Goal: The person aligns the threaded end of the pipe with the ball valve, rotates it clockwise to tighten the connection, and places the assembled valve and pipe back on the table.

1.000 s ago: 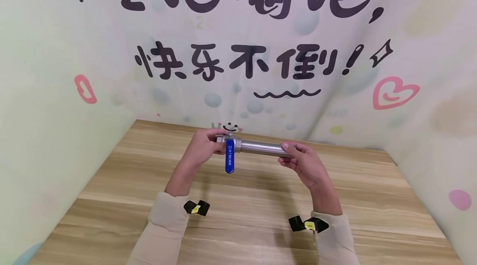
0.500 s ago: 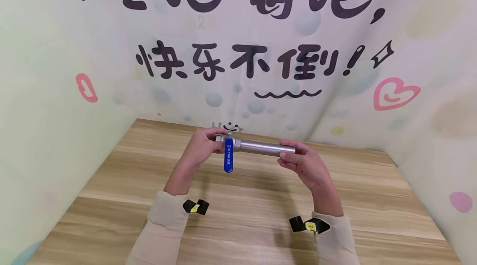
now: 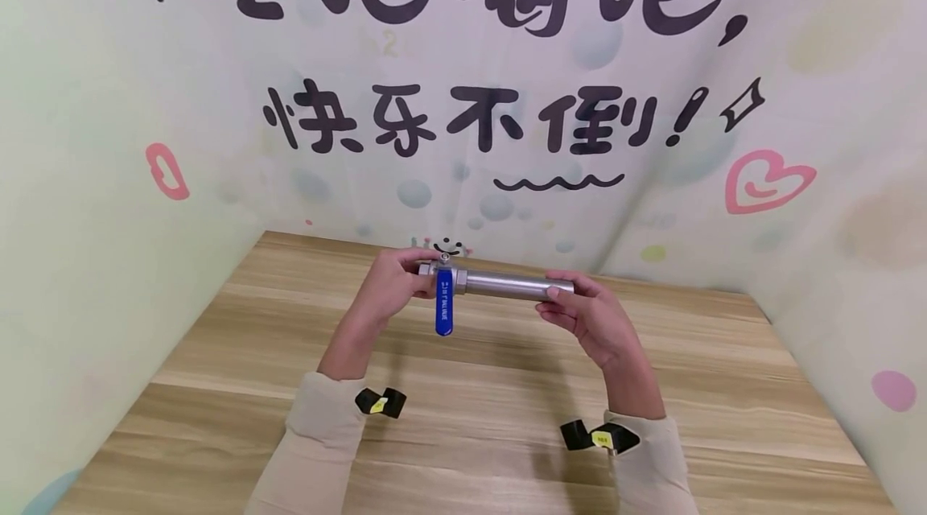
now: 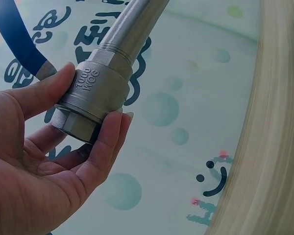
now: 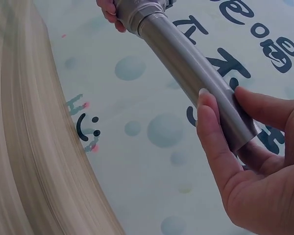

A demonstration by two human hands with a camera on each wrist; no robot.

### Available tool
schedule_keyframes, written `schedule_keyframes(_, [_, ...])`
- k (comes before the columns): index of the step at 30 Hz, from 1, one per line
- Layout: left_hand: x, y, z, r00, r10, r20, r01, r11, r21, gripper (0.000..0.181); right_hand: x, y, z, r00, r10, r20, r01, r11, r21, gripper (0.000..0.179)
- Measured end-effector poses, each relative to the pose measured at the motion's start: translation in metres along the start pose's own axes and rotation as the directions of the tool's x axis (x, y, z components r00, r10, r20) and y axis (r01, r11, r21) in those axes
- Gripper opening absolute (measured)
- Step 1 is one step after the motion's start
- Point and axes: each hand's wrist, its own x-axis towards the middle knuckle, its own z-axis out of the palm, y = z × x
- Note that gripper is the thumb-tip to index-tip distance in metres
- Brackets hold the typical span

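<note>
My left hand (image 3: 387, 286) grips the steel ball valve (image 4: 100, 90) by its hex end, thumb on one side and fingers on the other. A blue lever handle (image 3: 445, 304) points from the valve toward me. Out of the valve's right side runs a steel pipe (image 3: 503, 285), its thread meeting the valve's hex collar. My right hand (image 3: 590, 310) holds the pipe near its free end, thumb in front and fingers behind. In the right wrist view the pipe's cut end (image 5: 245, 139) shows between thumb and fingers. Valve and pipe are held up over the table, lying nearly level.
The wood-grain table (image 3: 463, 418) spreads below both hands. Behind it rises a printed cloth backdrop (image 3: 434, 193) with black lettering, and more cloth stands at both sides. Black devices with yellow labels sit at each wrist.
My right thumb and fingers have shifted on the pipe's end: the thumb went from the top to lower down, then slightly up again. The left hand and valve stay nearly in place.
</note>
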Motion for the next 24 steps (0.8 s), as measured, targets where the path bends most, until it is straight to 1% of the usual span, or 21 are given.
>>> schedule_keyframes(10, [0.0011, -0.0007, 0.0010, 1.000, 0.008, 0.009, -0.008, 1.000, 0.000, 0.032, 0.0028, 0.0025, -0.0002, 0.999, 0.007, -0.037, -0.007, 1.000, -0.018, 0.013])
schedule_keyframes(15, [0.0015, 0.0008, 0.0026, 1.000, 0.014, 0.013, -0.014, 1.000, -0.001, 0.033, 0.0037, 0.0031, -0.0008, 0.998, 0.009, -0.056, -0.011, 0.999, -0.031, 0.019])
schedule_keyframes(19, [0.0007, 0.0005, 0.0026, 1.000, 0.001, 0.010, -0.001, 1.000, 0.002, 0.034, 0.0048, 0.0043, -0.0001, 0.997, 0.020, -0.072, -0.023, 0.999, -0.044, 0.029])
schedule_keyframes(22, [0.0007, 0.0004, 0.0026, 1.000, -0.005, 0.008, 0.005, 1.000, 0.001, 0.034, 0.0055, 0.0046, 0.0001, 0.997, 0.014, -0.081, -0.018, 0.999, -0.046, 0.034])
schedule_keyframes(24, [0.0012, 0.0006, 0.0028, 1.000, -0.005, 0.009, 0.005, 1.000, 0.000, 0.034, 0.0057, 0.0046, -0.0005, 0.997, 0.001, -0.081, -0.004, 0.999, -0.036, 0.032])
